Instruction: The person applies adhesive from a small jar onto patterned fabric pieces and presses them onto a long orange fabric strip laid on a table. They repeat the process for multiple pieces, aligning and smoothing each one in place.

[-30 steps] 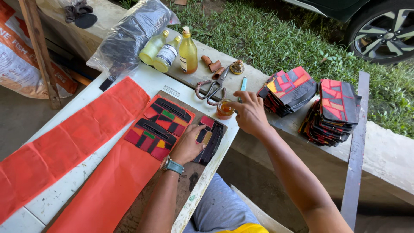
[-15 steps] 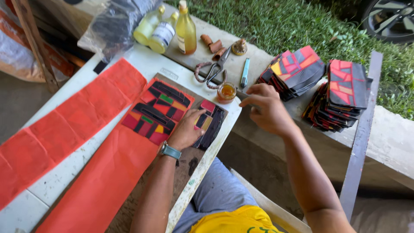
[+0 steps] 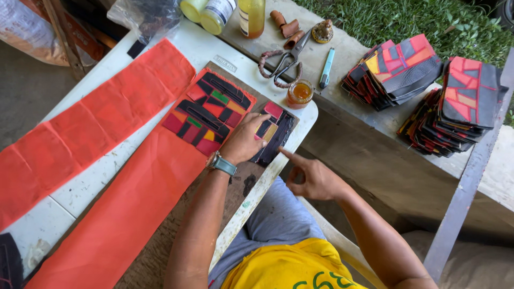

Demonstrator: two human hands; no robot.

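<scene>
the left hand (image 3: 245,142) lies flat, fingers spread, pressing on the patchwork piece (image 3: 274,131) at the table's near edge; the right hand (image 3: 313,179) holds nothing, forefinger extended to that piece's near corner; beyond the piece stand a small jar of amber liquid (image 3: 300,93) and scissors (image 3: 284,59); orange cloth strips (image 3: 101,128) lie to its left.

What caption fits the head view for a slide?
Left hand presses a small patchwork piece on the board; right hand points at its edge, glue jar and scissors nearby.
</scene>
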